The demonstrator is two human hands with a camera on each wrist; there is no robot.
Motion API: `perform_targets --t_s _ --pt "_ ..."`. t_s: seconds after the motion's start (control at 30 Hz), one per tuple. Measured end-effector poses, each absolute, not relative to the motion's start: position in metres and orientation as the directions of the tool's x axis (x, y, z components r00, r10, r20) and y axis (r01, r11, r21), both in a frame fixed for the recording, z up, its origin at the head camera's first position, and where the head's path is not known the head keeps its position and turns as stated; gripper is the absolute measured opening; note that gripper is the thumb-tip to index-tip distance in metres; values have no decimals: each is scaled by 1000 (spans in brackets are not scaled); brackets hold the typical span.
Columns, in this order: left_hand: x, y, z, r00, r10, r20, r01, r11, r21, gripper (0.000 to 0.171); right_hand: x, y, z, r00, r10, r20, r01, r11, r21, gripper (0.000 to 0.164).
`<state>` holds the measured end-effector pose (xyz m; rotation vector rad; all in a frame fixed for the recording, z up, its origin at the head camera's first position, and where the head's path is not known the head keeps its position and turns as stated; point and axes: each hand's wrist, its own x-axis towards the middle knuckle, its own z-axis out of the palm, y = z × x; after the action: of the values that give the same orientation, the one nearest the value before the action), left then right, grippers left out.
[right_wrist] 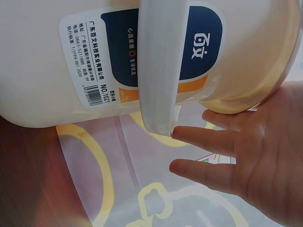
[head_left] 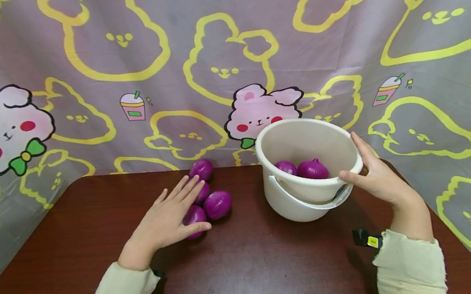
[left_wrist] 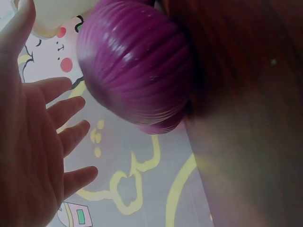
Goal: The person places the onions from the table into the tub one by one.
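Note:
My left hand [head_left: 163, 221] is spread palm down over a cluster of purple onions [head_left: 218, 204] on the table and partly hides some of them. In the left wrist view, one onion [left_wrist: 135, 61] fills the upper middle, beside the stretched fingers [left_wrist: 71, 137]. At the right, a cream bucket [head_left: 297, 202] holds two purple onions [head_left: 313, 170]. My right hand [head_left: 383, 179] rests at the bucket's right rim, thumb at the near side and index finger along the far side. Its fingers look straight and spread in the right wrist view, beside the white bucket handle [right_wrist: 162, 66].
A dark brown table [head_left: 240, 271] lies under everything. Behind it hangs a grey-pink curtain [head_left: 329, 55] printed with cartoon rabbits and yellow outlines. The bucket carries a printed label [right_wrist: 85, 61]. A black strap with a yellow tag [head_left: 372, 242] shows by the right sleeve.

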<state>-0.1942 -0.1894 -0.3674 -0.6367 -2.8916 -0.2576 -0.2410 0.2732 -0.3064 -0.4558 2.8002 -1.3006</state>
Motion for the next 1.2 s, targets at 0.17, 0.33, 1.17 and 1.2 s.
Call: perform_targets --t_s 0.17,0.33,1.17,1.2 --pt "-195 -189 -371 -895 404 189 430 894 129 94 -242 274 -308 -955 -276 110 -262 607 -750 102" --pt "-194 -189 -371 -892 411 186 438 888 140 95 -242 274 -308 -954 -278 111 -264 606 -750 102" --pt "-194 -191 -371 -896 420 144 439 888 139 93 -241 272 -307 -953 -279 115 -268 610 -746 102" --pt "-194 -191 -371 -896 421 139 439 887 142 92 -241 273 -307 -954 -278 115 -268 612 -744 102"
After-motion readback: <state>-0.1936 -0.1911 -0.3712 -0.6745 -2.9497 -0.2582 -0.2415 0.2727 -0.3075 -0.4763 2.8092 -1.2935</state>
